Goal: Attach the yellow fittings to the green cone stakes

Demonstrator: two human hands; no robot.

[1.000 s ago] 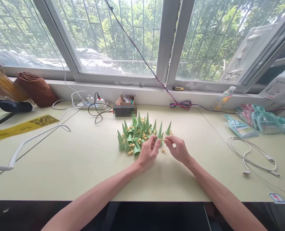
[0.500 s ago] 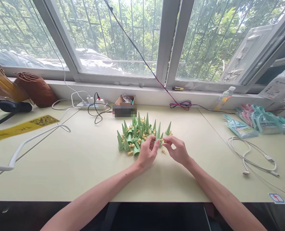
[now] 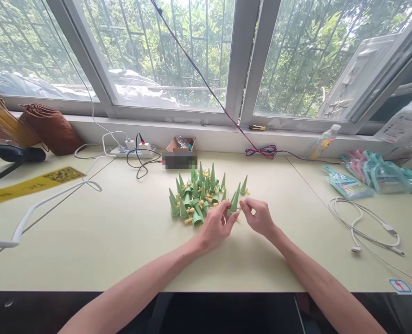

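My left hand [image 3: 215, 227] grips a green plastic watering spike [image 3: 235, 200] near its wide base, with the point up and leaning right. Just right of that spike, my right hand [image 3: 260, 218] has thumb and finger pinched together. Whatever lies in that pinch, if anything, is too small to make out. A small yellow valve piece [image 3: 238, 219] shows below, between the hands. Left of them is a cluster of green spikes [image 3: 187, 202], some upright and some on their sides, with yellow valves among them. Another spike [image 3: 244, 186] stands apart behind my hands.
At the back are a small cardboard box [image 3: 180, 144], a power strip [image 3: 132, 150] and a bundled cable [image 3: 261, 151]. A bottle [image 3: 324, 141], bagged teal items [image 3: 383, 174] and a white cable [image 3: 362, 227] lie right. A brown pouch [image 3: 51, 127] and yellow tag [image 3: 35, 185] are left.
The held spike has moved slightly right and now leans right, with my left hand following. My right hand has shifted a little right, its fingertips now apart from the valve area.
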